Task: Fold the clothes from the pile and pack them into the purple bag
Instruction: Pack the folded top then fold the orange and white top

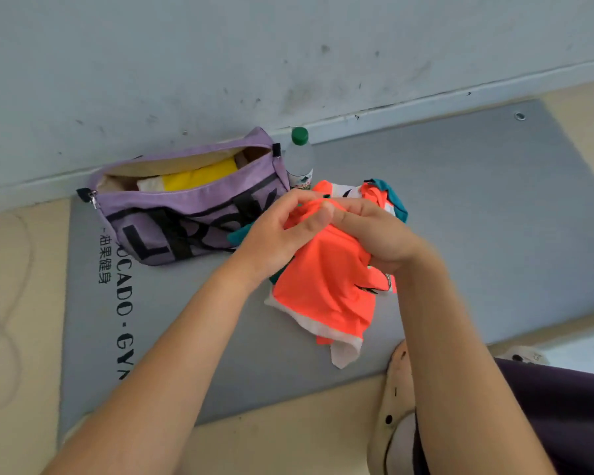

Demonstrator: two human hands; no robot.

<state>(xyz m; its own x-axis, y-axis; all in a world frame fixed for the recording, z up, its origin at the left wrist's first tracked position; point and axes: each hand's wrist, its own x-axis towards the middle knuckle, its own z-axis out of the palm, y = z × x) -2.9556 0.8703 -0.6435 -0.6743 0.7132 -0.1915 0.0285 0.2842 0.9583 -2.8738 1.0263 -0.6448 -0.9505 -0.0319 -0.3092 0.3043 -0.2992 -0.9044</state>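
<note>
Both hands, the left hand (282, 231) and right hand (374, 234), pinched the orange garment (323, 286) at frame centre; the open purple bag (186, 214) lay to its upper left, nearer the left one.

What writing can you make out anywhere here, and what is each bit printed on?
"OCADO · GY", cut off at both ends: black letters on the grey mat.
"油果健身": smaller black characters on the same mat, beside the bag.
Large black letters, maybe "L" and "R", partly folded and covered: side of the purple bag.
Label on the green-capped bottle: too small to read.
</note>
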